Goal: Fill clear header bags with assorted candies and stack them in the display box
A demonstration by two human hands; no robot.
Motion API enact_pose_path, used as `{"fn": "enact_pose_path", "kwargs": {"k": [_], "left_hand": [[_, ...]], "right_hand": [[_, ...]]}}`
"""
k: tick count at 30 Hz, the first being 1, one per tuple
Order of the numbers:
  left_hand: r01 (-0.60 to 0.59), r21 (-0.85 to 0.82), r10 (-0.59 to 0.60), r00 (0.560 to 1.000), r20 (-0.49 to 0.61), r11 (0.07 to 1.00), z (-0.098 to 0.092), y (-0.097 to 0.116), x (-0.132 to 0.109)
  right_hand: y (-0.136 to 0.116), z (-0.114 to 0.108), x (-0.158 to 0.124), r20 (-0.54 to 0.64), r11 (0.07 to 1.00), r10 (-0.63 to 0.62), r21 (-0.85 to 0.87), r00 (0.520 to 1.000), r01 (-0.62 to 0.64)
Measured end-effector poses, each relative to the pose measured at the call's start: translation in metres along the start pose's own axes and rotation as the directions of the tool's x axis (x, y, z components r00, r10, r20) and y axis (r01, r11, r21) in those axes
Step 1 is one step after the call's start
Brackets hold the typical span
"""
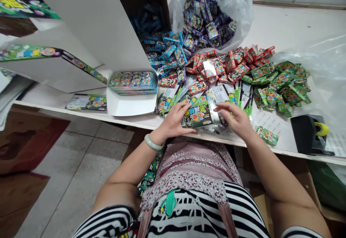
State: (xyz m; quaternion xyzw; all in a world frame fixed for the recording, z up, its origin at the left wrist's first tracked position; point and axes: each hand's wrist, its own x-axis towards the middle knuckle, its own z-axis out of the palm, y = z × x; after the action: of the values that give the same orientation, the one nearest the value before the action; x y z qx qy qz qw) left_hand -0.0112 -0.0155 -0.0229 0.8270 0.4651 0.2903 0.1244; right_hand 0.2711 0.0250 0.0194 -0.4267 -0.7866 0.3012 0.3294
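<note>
The left hand [175, 118] grips a printed packet [198, 116], apparently steadying it for the right hand [235, 118], whose grip cannot be told; red boxes [238, 71] lie beyond both, conveniently near.

Chinese txt [196, 109] on pkt [199, 116], illegible

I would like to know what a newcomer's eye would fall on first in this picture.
Probably the vivid heaps beyond the hands: blue packets, red packets and green packets from left to right, with purple packets in a clear plastic bag behind. Next might come the dark printed pouch in the left hand, with the right hand close by. The yellow tape stands out at far right.
</note>
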Motion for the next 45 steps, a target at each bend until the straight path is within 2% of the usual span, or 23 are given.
{"fn": "enact_pose_path", "kwargs": {"k": [3,4,6,8,10,12,14,15,16,18,20,21,23,25,27,30,33,38,41,44,45], "left_hand": [[0.024,0.014,-0.024,0.999,-0.022,1.000,-0.009,-0.006,-0.012],[0.023,0.025,-0.022,0.999,-0.033,0.999,-0.011,-0.007,-0.015],[0.013,0.047,-0.010,0.999,-0.053,0.999,-0.015,-0.008,-0.021],[0.005,0.063,-0.001,0.998,-0.064,0.998,-0.017,-0.009,-0.026],[0.013,0.068,-0.008,0.998,-0.067,0.998,-0.019,-0.010,-0.030],[0.039,0.070,-0.034,0.997,-0.072,0.997,-0.022,-0.013,-0.034],[0.070,0.065,-0.065,0.995,-0.080,0.995,-0.024,-0.017,-0.038],[0.082,0.058,-0.076,0.993,-0.088,0.995,-0.026,-0.019,-0.040],[0.089,0.050,-0.083,0.991,-0.102,0.995,-0.027,-0.021,-0.041],[0.098,0.040,-0.092,0.986,-0.141,0.994,-0.029,-0.024,-0.043],[0.114,0.053,-0.103,0.978,-0.184,0.992,-0.030,-0.027,-0.044],[0.126,0.064,-0.111,0.974,-0.198,0.990,-0.029,-0.027,-0.043],[0.143,0.078,-0.124,0.971,-0.205,0.987,-0.027,-0.028,-0.041],[0.136,0.070,-0.121,0.975,-0.187,0.988,-0.023,-0.028,-0.036],[0.105,0.054,-0.095,0.982,-0.161,0.993,-0.019,-0.026,-0.030],[0.060,0.070,-0.049,0.987,-0.151,0.996,-0.016,-0.021,-0.023],[0.024,0.115,-0.006,0.988,-0.152,0.993,-0.015,-0.015,-0.019],[-0.037,0.127,0.051,0.993,-0.109,0.991,-0.011,-0.007,-0.018],[0.011,0.089,-0.001,0.994,-0.107,0.996,-0.008,-0.007,-0.017],[0.087,0.070,-0.076,0.986,-0.149,0.994,-0.009,-0.008,-0.017],[0.105,0.068,-0.093,0.982,-0.164,0.992,-0.009,-0.009,-0.018]], "right_hand": [[0.018,0.007,0.054,-0.063,0.988,0.094,-0.119,0.994,-0.101],[0.023,0.012,0.075,-0.025,0.973,0.076,-0.216,0.997,-0.080],[0.027,0.024,0.117,0.157,0.916,0.023,-0.398,0.987,0.042],[0.023,0.037,0.153,0.386,0.815,0.026,-0.542,0.922,0.204],[0.016,0.047,0.180,0.537,0.696,0.124,-0.646,0.835,0.313],[0.008,0.053,0.196,0.603,0.605,0.230,-0.703,0.764,0.373],[0.001,0.053,0.204,0.637,0.581,0.266,-0.705,0.724,0.407],[0.000,0.051,0.204,0.634,0.595,0.257,-0.698,0.729,0.398],[-0.001,0.047,0.202,0.613,0.626,0.237,-0.690,0.754,0.364],[-0.002,0.035,0.190,0.499,0.750,0.190,-0.629,0.845,0.203],[-0.002,0.020,0.169,0.327,0.910,0.161,-0.415,0.931,-0.012],[-0.002,0.013,0.156,0.250,0.964,0.159,-0.250,0.955,-0.095],[-0.006,0.003,0.126,0.155,0.983,0.162,0.057,0.975,-0.172],[-0.012,-0.001,0.097,0.099,0.963,0.160,0.203,0.982,-0.178],[-0.019,0.000,0.074,0.065,0.956,0.168,0.231,0.984,-0.179],[-0.025,0.002,0.053,0.175,0.945,0.167,0.254,0.970,-0.208],[-0.024,-0.002,0.044,0.317,0.934,0.154,0.263,0.936,-0.243],[-0.014,0.000,0.038,0.377,0.933,0.146,0.254,0.915,-0.253],[-0.009,0.014,0.037,0.285,0.945,0.140,0.247,0.948,-0.214],[-0.007,0.030,0.033,0.087,0.990,0.073,0.113,0.994,-0.083],[-0.008,0.034,0.031,0.061,0.998,0.024,0.061,0.998,-0.027]]}}
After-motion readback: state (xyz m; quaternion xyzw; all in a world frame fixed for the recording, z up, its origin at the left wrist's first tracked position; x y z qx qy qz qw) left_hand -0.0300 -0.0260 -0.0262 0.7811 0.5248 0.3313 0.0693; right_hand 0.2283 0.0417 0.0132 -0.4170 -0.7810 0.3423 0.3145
